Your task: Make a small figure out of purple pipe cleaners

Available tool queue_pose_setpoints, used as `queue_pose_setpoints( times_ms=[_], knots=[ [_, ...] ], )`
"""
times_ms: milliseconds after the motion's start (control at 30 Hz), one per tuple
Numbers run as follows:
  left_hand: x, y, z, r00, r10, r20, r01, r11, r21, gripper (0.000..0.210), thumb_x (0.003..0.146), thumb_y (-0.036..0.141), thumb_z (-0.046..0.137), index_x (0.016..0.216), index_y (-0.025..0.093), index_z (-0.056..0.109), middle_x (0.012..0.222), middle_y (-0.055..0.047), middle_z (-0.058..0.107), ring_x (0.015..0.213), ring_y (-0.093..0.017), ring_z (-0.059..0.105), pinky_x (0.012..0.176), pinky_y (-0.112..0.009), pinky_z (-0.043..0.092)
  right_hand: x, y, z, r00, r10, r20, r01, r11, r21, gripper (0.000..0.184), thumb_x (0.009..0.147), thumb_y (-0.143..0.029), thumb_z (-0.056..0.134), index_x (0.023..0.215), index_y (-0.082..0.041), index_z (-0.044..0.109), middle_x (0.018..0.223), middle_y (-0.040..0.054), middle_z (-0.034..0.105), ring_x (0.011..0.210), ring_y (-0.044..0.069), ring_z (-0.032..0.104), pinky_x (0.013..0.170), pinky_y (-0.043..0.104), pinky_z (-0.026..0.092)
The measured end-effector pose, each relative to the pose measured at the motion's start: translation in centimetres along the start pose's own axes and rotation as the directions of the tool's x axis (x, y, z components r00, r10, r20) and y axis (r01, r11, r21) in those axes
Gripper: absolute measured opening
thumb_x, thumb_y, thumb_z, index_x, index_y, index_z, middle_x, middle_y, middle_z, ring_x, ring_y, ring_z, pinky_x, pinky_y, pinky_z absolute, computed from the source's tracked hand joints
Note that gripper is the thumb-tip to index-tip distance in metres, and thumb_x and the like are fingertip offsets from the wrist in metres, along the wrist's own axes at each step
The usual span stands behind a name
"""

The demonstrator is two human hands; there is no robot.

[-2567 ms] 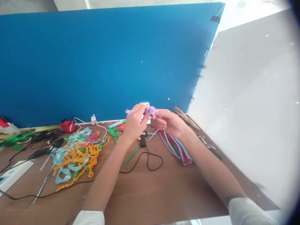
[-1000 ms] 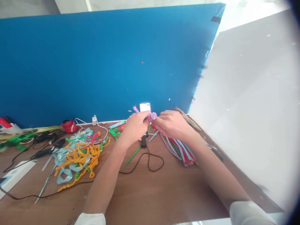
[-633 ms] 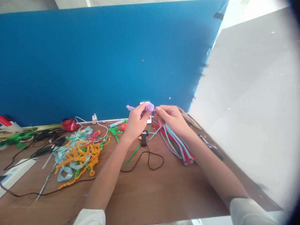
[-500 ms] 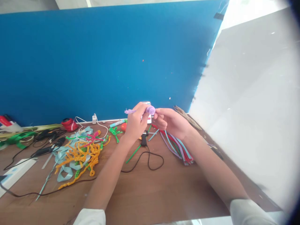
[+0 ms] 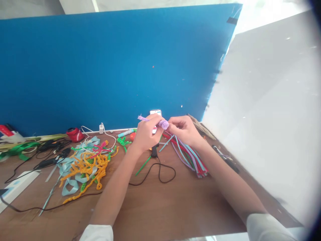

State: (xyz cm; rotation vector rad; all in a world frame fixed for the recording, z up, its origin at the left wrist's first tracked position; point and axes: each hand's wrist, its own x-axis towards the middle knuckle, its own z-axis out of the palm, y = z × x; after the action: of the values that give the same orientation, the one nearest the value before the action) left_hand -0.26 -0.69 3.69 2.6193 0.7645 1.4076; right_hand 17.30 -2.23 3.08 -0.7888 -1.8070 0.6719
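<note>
A lilac pipe cleaner (image 5: pixel 164 125), wound into a tight coil, is in my left hand (image 5: pixel 147 133), its thumb and fingers closed around it. A fuzzy lilac end sticks out past the knuckles on the left. My right hand (image 5: pixel 185 131) pinches at the coil's right edge, fingertips together; its contact point is partly hidden. Behind my left hand stands a phone (image 5: pixel 155 112) with a lit screen, partly covered. Below the hands lies a black glue gun (image 5: pixel 154 152) with a green stick beside it. A bundle of coloured pipe cleaners (image 5: pixel 194 160) lies under my right wrist.
Orange pipe cleaners (image 5: pixel 94 167) tangle with pale blue ribbon (image 5: pixel 70 186) on the left. A white power strip (image 5: pixel 20 189) and black cables lie at the far left. A blue partition (image 5: pixel 112 67) rises behind the brown table (image 5: pixel 160 211); a grey panel (image 5: pixel 263 117) stands right.
The fingers of my right hand have curled from loosely extended into a pinch at the coil. Both hands and the coil sit slightly lower, and more of the phone shows.
</note>
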Motion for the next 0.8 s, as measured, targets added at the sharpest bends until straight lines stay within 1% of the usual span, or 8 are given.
queue_pose_setpoints(
  times_ms=[100, 233, 333, 400, 467, 533, 667, 800],
  knots=[
    [0.1, 0.4, 0.4, 0.981, -0.193, 0.015, 0.193, 0.978, -0.078, 0.019, 0.086, 0.014, 0.052, 0.068, 0.018, 0.048, 0.066, 0.002, 0.047, 0.062, -0.012, 0.04, 0.059, -0.029, 0.028, -0.1, 0.1, -0.2, 0.979, -0.203, 0.001, 0.191, 0.919, -0.345, 0.03, 0.086, -0.021, 0.052, 0.058, -0.019, 0.042, 0.055, -0.0049, 0.033, 0.053, 0.008, 0.028, 0.053, 0.028, 0.02],
    [-0.1, 0.0, 0.9, 0.91, -0.407, 0.08, 0.415, 0.892, -0.177, 0.022, 0.084, 0.016, 0.051, 0.064, 0.018, 0.041, 0.061, 0.004, 0.036, 0.06, -0.011, 0.031, 0.056, -0.028, 0.024, 0.1, 1.1, 0.0, 0.899, -0.415, 0.14, 0.383, 0.593, -0.708, 0.031, 0.089, -0.022, 0.05, 0.06, -0.019, 0.043, 0.054, -0.0023, 0.038, 0.057, 0.012, 0.03, 0.057, 0.032, 0.019],
    [-0.3, -0.9, 1.4, 0.888, -0.448, 0.099, 0.458, 0.85, -0.261, 0.021, 0.088, 0.022, 0.052, 0.068, 0.017, 0.047, 0.065, 0.003, 0.041, 0.062, -0.011, 0.036, 0.058, -0.027, 0.027, 0.3, 1.7, 0.2, 0.919, -0.378, 0.116, 0.337, 0.594, -0.73, 0.03, 0.09, -0.023, 0.049, 0.061, -0.019, 0.045, 0.055, -0.0016, 0.041, 0.056, 0.012, 0.031, 0.056, 0.032, 0.018],
    [-0.2, -1.2, 1.6, 0.902, -0.428, 0.059, 0.426, 0.858, -0.286, 0.021, 0.091, 0.027, 0.052, 0.072, 0.017, 0.051, 0.067, 0.002, 0.045, 0.063, -0.012, 0.038, 0.058, -0.027, 0.029, 0.4, 1.7, 0.2, 0.964, -0.265, 0.013, 0.216, 0.759, -0.614, 0.027, 0.089, -0.024, 0.05, 0.062, -0.019, 0.047, 0.056, -0.0022, 0.043, 0.054, 0.011, 0.034, 0.055, 0.03, 0.02],
    [-0.1, -1.2, 1.6, 0.926, -0.377, 0.006, 0.366, 0.892, -0.264, 0.021, 0.093, 0.029, 0.053, 0.075, 0.017, 0.053, 0.069, 0.002, 0.048, 0.064, -0.012, 0.04, 0.059, -0.027, 0.03, 0.5, 1.3, 0.2, 0.996, -0.07, -0.051, 0.049, 0.94, -0.336, 0.03, 0.092, -0.028, 0.049, 0.063, -0.019, 0.05, 0.054, -0.0033, 0.045, 0.052, 0.01, 0.036, 0.054, 0.028, 0.023],
    [-0.1, -1.0, 1.5, 0.951, -0.304, -0.055, 0.289, 0.939, -0.186, 0.02, 0.094, 0.027, 0.053, 0.076, 0.018, 0.053, 0.07, 0.001, 0.05, 0.065, -0.012, 0.042, 0.06, -0.027, 0.032, 0.6, 0.7, 0.1, 0.993, 0.101, -0.062, -0.1, 0.995, 0.014, 0.032, 0.094, -0.034, 0.05, 0.065, -0.019, 0.054, 0.048, -0.0045, 0.045, 0.048, 0.01, 0.037, 0.052, 0.027, 0.025],
    [-0.2, -0.9, 1.2, 0.981, -0.053, -0.186, 0.067, 0.995, 0.07, 0.016, 0.095, 0.022, 0.051, 0.08, 0.018, 0.056, 0.077, -0.002, 0.058, 0.073, -0.015, 0.05, 0.069, -0.029, 0.038, 0.6, -0.1, -0.3, 0.938, 0.32, 0.131, -0.34, 0.789, 0.512, 0.028, 0.089, -0.035, 0.058, 0.067, -0.019, 0.057, 0.044, -0.0072, 0.039, 0.043, 0.008, 0.031, 0.046, 0.026, 0.024],
    [-0.6, -1.3, 1.2, 0.962, 0.172, -0.214, -0.104, 0.949, 0.297, 0.013, 0.096, 0.022, 0.05, 0.088, 0.019, 0.061, 0.086, -0.006, 0.066, 0.083, -0.019, 0.056, 0.076, -0.031, 0.042, 0.4, -0.4, -0.5, 0.874, 0.304, 0.38, -0.485, 0.601, 0.635, 0.027, 0.09, -0.037, 0.057, 0.072, -0.017, 0.061, 0.047, -0.0073, 0.039, 0.044, 0.008, 0.028, 0.042, 0.024, 0.021]
  ],
)
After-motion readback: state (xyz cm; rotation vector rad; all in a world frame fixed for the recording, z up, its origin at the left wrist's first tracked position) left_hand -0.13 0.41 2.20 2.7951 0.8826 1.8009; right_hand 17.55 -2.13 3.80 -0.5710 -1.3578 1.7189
